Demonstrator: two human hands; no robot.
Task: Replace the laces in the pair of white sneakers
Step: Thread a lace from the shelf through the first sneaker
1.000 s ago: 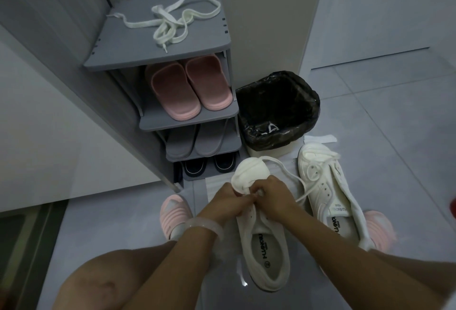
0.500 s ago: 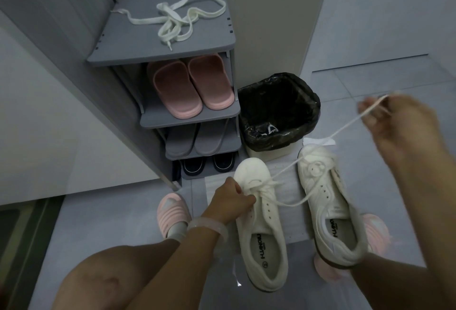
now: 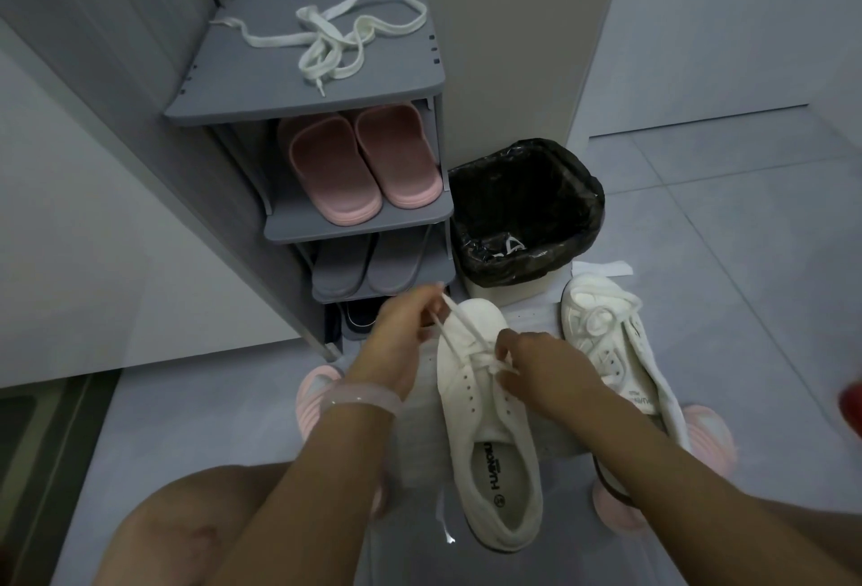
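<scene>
A white sneaker lies on the floor between my arms, toe pointing away. My left hand pinches a strand of its white lace near the toe and lifts it. At the eyelets in the middle of the shoe, my right hand pinches the lace. The second white sneaker lies to the right with its lace bunched on its toe. A loose white lace sits tangled on top of the grey shoe rack.
The rack holds pink slippers, grey slippers and dark shoes at the bottom. A bin with a black bag stands right of the rack, just behind the sneakers. My feet wear pink slippers. Tiled floor extends to the right.
My right hand came back down from high on the right, where it had pulled the lace out, to the sneaker's eyelets. My left hand rose toward the toe, lifting a lace strand.
</scene>
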